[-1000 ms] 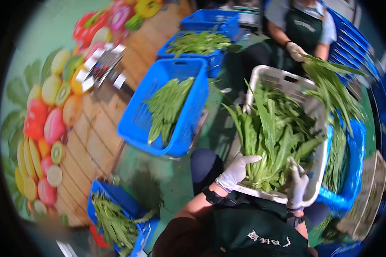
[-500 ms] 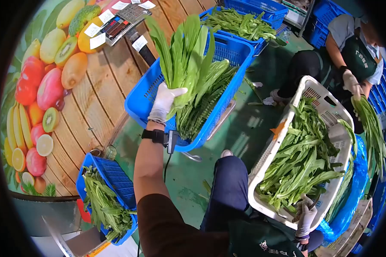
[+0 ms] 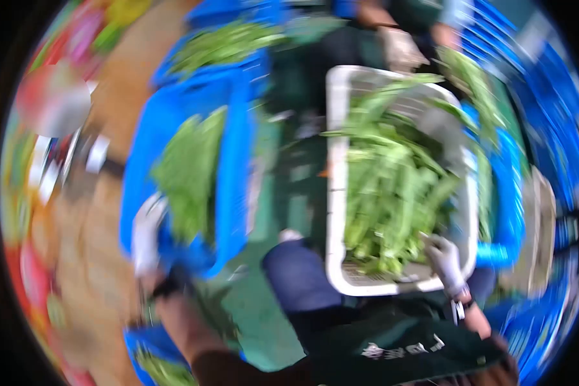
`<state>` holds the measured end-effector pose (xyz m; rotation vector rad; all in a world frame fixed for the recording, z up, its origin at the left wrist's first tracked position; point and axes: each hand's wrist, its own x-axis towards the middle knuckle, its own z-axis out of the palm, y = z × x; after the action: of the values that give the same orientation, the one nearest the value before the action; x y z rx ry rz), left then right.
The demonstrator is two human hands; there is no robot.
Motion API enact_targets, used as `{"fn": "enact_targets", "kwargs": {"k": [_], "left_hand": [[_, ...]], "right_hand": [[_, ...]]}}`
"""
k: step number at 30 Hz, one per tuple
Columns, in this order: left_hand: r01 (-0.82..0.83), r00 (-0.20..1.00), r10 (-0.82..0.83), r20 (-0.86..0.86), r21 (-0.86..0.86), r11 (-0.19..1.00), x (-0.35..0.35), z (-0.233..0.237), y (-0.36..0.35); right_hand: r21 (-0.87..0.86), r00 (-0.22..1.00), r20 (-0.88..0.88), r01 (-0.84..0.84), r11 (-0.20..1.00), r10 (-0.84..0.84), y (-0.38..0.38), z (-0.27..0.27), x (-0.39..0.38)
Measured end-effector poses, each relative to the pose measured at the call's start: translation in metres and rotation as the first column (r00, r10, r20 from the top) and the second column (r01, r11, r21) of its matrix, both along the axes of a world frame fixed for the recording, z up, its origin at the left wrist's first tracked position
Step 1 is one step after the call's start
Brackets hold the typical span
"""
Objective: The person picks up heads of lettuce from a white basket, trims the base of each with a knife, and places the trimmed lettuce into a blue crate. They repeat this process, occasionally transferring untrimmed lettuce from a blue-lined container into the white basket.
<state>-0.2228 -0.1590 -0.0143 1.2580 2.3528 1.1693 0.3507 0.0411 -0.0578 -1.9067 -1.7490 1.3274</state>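
My left hand (image 3: 149, 233), in a white glove, is at the near left wall of a blue crate (image 3: 135, 148). Leafy greens (image 3: 190, 174) lie inside, just beyond its fingers, which motion smears. At the near right corner of a white crate (image 3: 336, 193) is my right hand (image 3: 444, 262), also gloved. Its fingers are curled closed beside the stem ends of a heap of leafy greens (image 3: 392, 193); I cannot tell what is in them.
Across the white crate, a co-worker's gloved hand (image 3: 400, 50) is near long greens (image 3: 473, 83). Another blue crate of greens (image 3: 228, 44) stands behind mine. A low blue crate (image 3: 138, 344) is at bottom left. Blue plastic (image 3: 505, 199) lies right of the white crate.
My view has swung right. My left hand held a bunch of leafy greens upright over the blue crate; now greens lie in the crate and the hand is nearer its close left wall.
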Motion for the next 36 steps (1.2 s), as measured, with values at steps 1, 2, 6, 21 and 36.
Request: {"fn": "enact_targets", "kwargs": {"k": [1, 2, 6, 21, 36], "left_hand": [[-0.024, 0.969, -0.013, 0.246, 0.146, 0.989, 0.065, 0.051, 0.031], [0.199, 0.948, -0.182, -0.262, 0.04, 0.979, 0.108, 0.079, 0.047], [0.504, 0.863, -0.457, 0.216, -0.306, 0.808, 0.187, 0.026, 0.119], [0.702, 0.072, -0.214, 0.974, 0.102, 0.705, 0.539, -0.04, 0.285], [0.464, -0.713, -0.701, -0.013, -0.758, -0.458, 0.884, -0.256, 0.422]], "right_hand": [[0.018, 0.999, -0.053, 0.013, 1.0, -0.012, -0.004, 0.012, -0.004], [0.112, 0.995, 0.017, -0.102, 0.989, 0.1, -0.001, 0.005, 0.008], [0.16, 0.97, -0.22, -0.069, 0.985, 0.103, -0.002, 0.006, 0.033], [0.107, 0.554, -0.528, 0.795, 0.597, -0.643, 0.066, 0.04, 0.315], [0.775, 0.572, 0.342, 0.277, 0.568, -0.745, 0.103, -0.144, 0.414]]}}
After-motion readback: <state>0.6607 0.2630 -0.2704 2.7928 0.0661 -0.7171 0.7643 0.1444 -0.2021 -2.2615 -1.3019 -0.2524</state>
